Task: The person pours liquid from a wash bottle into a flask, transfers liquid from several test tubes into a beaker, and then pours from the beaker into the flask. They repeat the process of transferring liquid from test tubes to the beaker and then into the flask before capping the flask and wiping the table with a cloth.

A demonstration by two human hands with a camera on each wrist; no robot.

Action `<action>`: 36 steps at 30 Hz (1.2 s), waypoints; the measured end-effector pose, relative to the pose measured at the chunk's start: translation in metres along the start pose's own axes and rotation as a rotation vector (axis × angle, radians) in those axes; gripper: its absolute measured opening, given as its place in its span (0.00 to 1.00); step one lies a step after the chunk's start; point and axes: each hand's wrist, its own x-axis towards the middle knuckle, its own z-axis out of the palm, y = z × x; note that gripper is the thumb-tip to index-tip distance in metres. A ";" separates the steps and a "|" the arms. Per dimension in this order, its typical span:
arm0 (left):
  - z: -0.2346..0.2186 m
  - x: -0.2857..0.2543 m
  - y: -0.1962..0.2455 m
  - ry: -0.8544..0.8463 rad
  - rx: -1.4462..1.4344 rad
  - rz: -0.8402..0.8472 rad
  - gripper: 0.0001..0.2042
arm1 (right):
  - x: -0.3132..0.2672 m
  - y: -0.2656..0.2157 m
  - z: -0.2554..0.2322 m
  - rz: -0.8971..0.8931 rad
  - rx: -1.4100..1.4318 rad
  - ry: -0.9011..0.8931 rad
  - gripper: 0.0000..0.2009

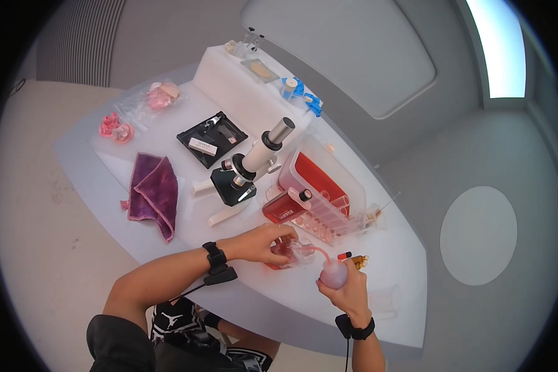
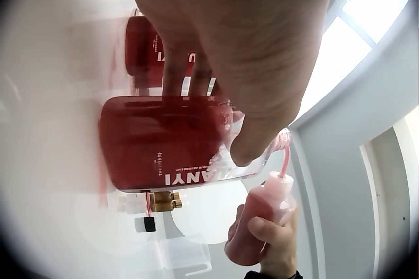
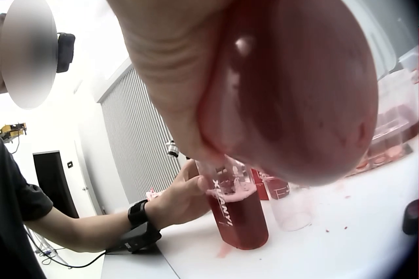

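By the bench's near edge (image 1: 291,317), the left hand (image 1: 263,243) grips the labelled bottle (image 2: 157,145), the right hand (image 1: 349,295) a squeeze bottle (image 1: 333,274) best pressed slowly.

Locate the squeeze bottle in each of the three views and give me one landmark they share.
Head: squeeze bottle right of centre, below mid-height, in the right hand.
Left wrist: bottom, right of centre.
Right wrist: upper right, large and close.
Shared landmark: the bottle of red liquid held by the left hand.
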 end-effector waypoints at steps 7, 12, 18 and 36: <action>0.001 0.000 -0.002 0.008 -0.018 0.006 0.25 | 0.000 -0.004 -0.008 0.101 0.146 -0.123 0.28; 0.000 0.000 -0.001 0.017 -0.022 0.010 0.24 | -0.005 0.011 0.006 0.127 0.252 -0.149 0.30; 0.002 -0.001 -0.003 0.023 -0.044 0.012 0.25 | -0.003 -0.005 0.020 -0.029 0.030 0.102 0.29; 0.001 -0.001 -0.002 0.012 0.004 -0.003 0.25 | 0.004 0.005 0.007 0.008 -0.034 0.065 0.28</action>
